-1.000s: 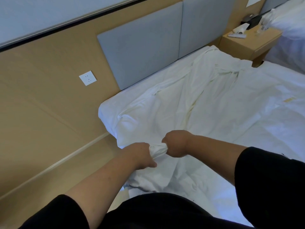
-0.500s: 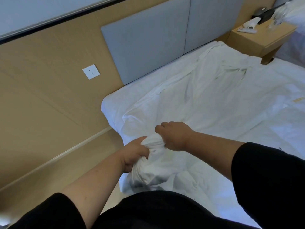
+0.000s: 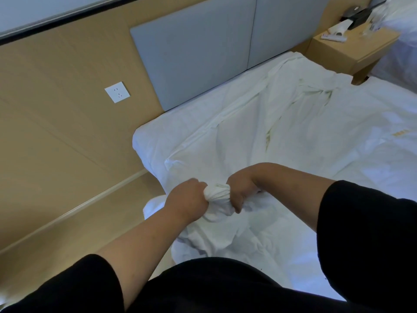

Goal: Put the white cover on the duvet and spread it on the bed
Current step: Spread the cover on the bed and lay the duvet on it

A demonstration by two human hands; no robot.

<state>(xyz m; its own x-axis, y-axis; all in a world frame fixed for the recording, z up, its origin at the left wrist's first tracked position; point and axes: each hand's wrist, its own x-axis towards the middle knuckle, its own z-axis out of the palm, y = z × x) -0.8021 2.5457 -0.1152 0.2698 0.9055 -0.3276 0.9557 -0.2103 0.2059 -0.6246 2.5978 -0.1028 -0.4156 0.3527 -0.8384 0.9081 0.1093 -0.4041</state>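
White cover [image 3: 282,123] lies rumpled across bed [image 3: 158,132]; vs. 0.5 s ago, L hand [image 3: 187,197] & R hand [image 3: 239,190] now both clench one bunched corner at near edge, i.e. probably seating duvet corner inside.

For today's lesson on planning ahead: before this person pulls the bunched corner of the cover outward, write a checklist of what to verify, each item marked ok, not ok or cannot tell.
1. Left hand grips the bunched corner of the white cover: ok.
2. Right hand grips the same bunch from the other side: ok.
3. Duvet corner is seated inside the bunch: cannot tell, the fabric hides it.
4. Cover lies flat across the bed: not ok, long folds and creases run toward the headboard.
5. Near edge is up on the mattress: not ok, fabric hangs over the side by the wall panel.
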